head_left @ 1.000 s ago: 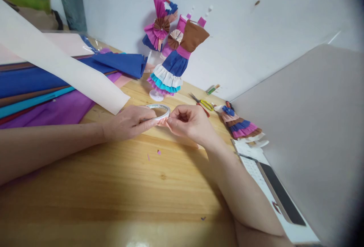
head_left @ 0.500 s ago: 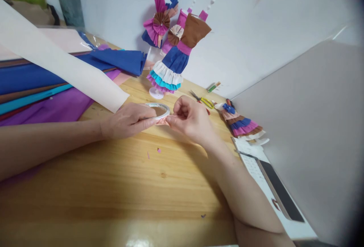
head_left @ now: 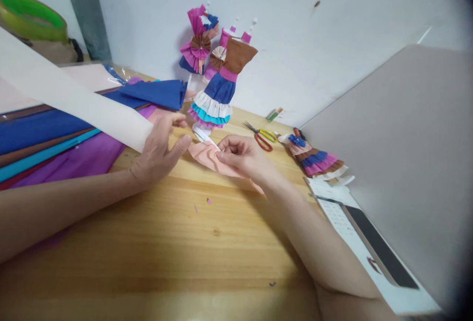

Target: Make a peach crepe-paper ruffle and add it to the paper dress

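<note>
My right hand pinches a gathered piece of peach crepe paper between thumb and fingers above the table. A narrow white band, apparently part of the tape roll, runs along the paper's upper edge to my fingertips; most of it is hidden. My left hand is open and holds nothing, with its thumb apart from the fingers, just left of the peach paper. Behind it lies the end of a long cream paper strip. A dress form in a tiered paper dress stands beyond both hands.
Scissors lie behind my right hand. Stacked coloured paper covers the left, near a green tape roll and a bottle. Another paper dress and a white keyboard-like device are at right.
My left hand has let go of the tape roll, moved left and opened. The roll has tilted, and more peach paper shows beneath my right hand. The view has shifted slightly.
</note>
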The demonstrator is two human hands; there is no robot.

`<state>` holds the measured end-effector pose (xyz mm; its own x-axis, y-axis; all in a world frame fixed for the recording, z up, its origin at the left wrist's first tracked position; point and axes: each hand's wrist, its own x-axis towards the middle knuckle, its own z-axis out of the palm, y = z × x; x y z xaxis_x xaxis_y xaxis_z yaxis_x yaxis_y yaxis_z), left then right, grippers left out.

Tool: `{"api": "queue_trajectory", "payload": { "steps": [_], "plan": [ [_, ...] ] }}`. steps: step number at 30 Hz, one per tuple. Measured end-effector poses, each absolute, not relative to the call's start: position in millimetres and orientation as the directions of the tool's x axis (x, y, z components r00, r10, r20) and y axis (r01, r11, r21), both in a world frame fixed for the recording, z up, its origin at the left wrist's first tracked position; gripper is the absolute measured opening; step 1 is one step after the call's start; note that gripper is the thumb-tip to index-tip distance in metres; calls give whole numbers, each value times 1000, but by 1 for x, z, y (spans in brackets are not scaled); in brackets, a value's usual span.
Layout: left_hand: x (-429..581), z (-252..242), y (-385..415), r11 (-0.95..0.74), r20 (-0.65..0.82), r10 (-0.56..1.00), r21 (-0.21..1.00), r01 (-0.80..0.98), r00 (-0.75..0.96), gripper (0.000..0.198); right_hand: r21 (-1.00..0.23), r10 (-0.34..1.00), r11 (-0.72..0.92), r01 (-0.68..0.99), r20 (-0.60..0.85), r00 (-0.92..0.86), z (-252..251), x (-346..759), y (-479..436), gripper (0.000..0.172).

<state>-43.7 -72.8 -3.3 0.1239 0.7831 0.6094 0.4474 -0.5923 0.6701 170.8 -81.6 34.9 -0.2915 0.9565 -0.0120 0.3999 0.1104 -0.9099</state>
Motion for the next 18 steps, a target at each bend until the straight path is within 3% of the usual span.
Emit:
{"api": "queue_trajectory", "payload": {
  "steps": [3, 6, 8, 13, 18],
  "plan": [
    [-40, -4, -77, -374, 363, 926, 848, 375, 103, 35, -951, 970, 53, 304, -24, -244, 37, 170, -82, 34],
    [-32, -6, -85, -94, 13, 951, 964, 248, 309, 45, -971, 969, 11, 239, -49, -242, 39, 168, -84, 34],
    [-27, -7, -91, 69, -136, 890, 984, 165, 435, 43, -974, 966, 0, 226, -59, -253, 39, 167, -85, 36],
    [-21, -3, -102, 267, -217, 864, 963, -48, 453, 30, -969, 953, 12, 247, -64, -296, 42, 167, -87, 32],
    [-22, 0, -105, 208, -165, 904, 976, -70, 394, 26, -990, 958, 15, 143, -27, -286, 42, 170, -87, 26]
  ]
}}
